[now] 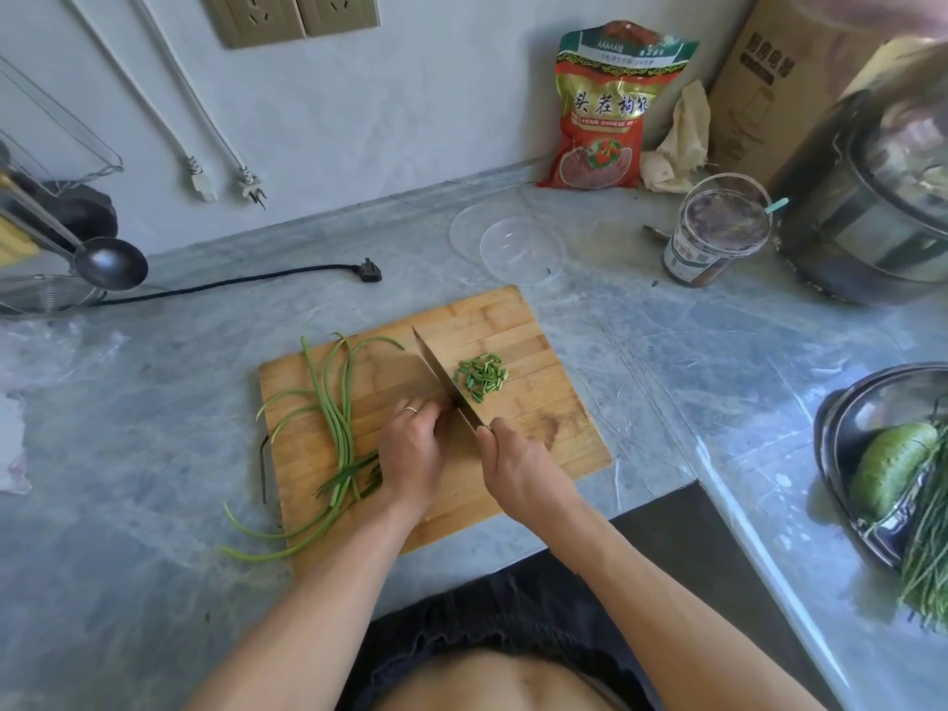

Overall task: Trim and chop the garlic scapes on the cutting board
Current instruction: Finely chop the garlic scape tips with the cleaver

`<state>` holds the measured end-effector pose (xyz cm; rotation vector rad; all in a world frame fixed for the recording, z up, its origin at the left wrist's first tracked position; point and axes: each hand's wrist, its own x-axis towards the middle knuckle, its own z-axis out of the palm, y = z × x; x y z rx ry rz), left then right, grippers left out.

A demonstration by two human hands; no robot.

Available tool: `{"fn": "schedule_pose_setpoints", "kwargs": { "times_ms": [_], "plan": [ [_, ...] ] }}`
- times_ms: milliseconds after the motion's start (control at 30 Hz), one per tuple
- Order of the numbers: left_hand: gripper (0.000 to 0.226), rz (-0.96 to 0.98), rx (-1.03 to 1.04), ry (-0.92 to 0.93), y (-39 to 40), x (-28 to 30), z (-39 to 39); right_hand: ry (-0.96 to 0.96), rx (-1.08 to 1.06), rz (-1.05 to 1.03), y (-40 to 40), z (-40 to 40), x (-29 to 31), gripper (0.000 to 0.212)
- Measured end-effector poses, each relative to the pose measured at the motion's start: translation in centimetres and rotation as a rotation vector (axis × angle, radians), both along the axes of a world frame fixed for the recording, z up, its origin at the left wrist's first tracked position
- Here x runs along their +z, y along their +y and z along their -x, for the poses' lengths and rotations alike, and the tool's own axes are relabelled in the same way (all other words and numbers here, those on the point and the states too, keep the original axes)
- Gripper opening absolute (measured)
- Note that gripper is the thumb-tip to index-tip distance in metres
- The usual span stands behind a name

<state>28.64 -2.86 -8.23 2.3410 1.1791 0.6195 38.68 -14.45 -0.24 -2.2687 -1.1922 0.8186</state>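
Observation:
A wooden cutting board lies on the grey counter. Long green garlic scapes stretch across its left side, some ends hanging off the near edge. A small pile of chopped pieces sits to the right of the cleaver blade. My right hand grips the cleaver's handle, with the blade's edge down on the board. My left hand, wearing a ring, rests with curled fingers on the board right beside the blade; whatever lies under its fingers is hidden.
Two clear plastic lids lie behind the board. A jar, a red bag and a pot stand at the back right. A metal bowl with greens sits at right. A black plug and a ladle lie at left.

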Motion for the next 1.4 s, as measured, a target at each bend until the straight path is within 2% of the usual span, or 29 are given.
{"fn": "schedule_pose_setpoints", "kwargs": {
  "times_ms": [100,267,400,533,633,933,1400],
  "plan": [
    [0.032,-0.02,-0.033,0.001,0.0,0.1,0.1,0.042,-0.039,0.027,-0.2,-0.7,0.3,0.038],
    [0.022,-0.068,-0.1,0.014,-0.1,0.5,0.4,0.065,-0.079,0.021,-0.1,-1.8,0.6,0.039],
    [0.032,-0.085,-0.145,0.016,0.4,0.1,0.7,0.074,-0.05,0.01,-0.7,-2.0,1.3,0.042],
    [0.041,0.033,-0.09,-0.102,0.2,0.8,0.4,0.062,-0.033,-0.031,-1.4,-1.5,1.2,0.041],
    [0.034,0.074,-0.067,-0.166,0.0,1.1,0.2,0.049,-0.012,-0.058,-1.9,-1.3,1.0,0.04],
    [0.024,0.006,-0.002,-0.086,-0.7,0.4,0.0,0.067,0.028,-0.031,-2.5,-1.0,0.9,0.041],
    [0.024,0.092,0.02,-0.165,-0.8,0.1,-0.1,-0.037,0.082,-0.005,-2.0,0.0,0.3,0.037]
  ]
}}
